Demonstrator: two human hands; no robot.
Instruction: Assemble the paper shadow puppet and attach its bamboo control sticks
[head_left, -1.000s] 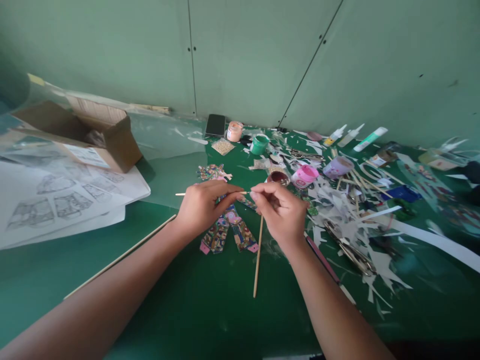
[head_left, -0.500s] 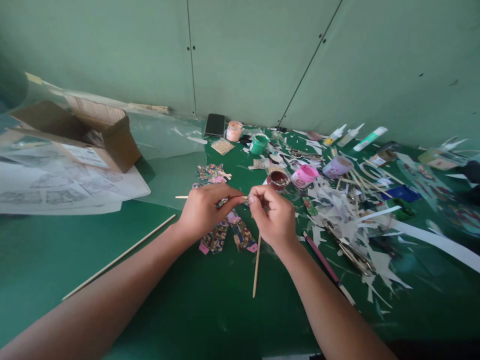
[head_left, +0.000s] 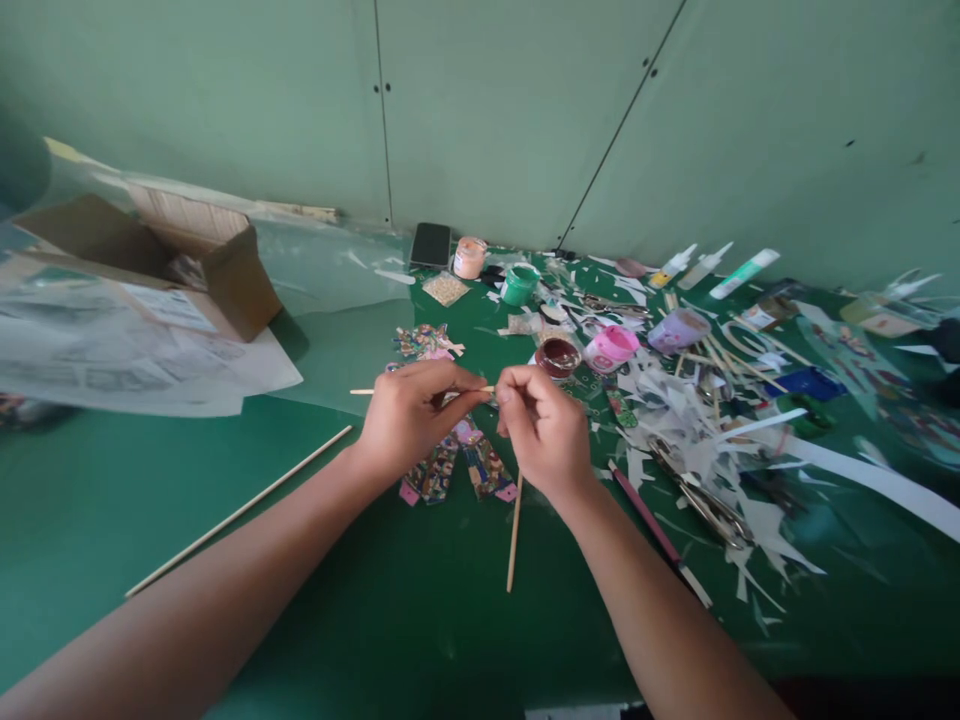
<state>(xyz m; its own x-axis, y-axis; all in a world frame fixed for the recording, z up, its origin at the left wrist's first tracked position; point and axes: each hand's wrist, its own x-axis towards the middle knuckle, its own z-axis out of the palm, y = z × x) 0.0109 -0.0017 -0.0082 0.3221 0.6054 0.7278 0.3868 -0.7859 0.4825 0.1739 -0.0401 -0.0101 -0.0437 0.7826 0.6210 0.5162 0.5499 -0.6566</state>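
Observation:
My left hand (head_left: 420, 415) is closed around a thin wooden stick (head_left: 362, 391), whose one end juts out to the left. At its other end, between the two hands, the fingertips of my right hand (head_left: 546, 425) pinch the stick. Beneath my hands lies a paper figure (head_left: 491, 470) with patterned, camouflage-like legs and pink feet, partly hidden by them. A second wooden stick (head_left: 514, 540) comes out from under my right hand; I cannot tell whether it is held or lies on the table. Left of my left forearm rests a longer stick (head_left: 240, 510).
An open cardboard box (head_left: 247, 285) stands on printed sheets (head_left: 262, 375) at left. Paint jars (head_left: 611, 348), white paper scraps (head_left: 757, 500), scissors (head_left: 701, 495) and a purple pencil-like stick (head_left: 645, 510) lie at right. Glue bottles (head_left: 675, 265) and a dark phone-like slab (head_left: 430, 246) are near the wall.
My hands keep almost the same pose on the stick, with my right hand slightly higher. The view has shifted a little; the objects otherwise stay in place.

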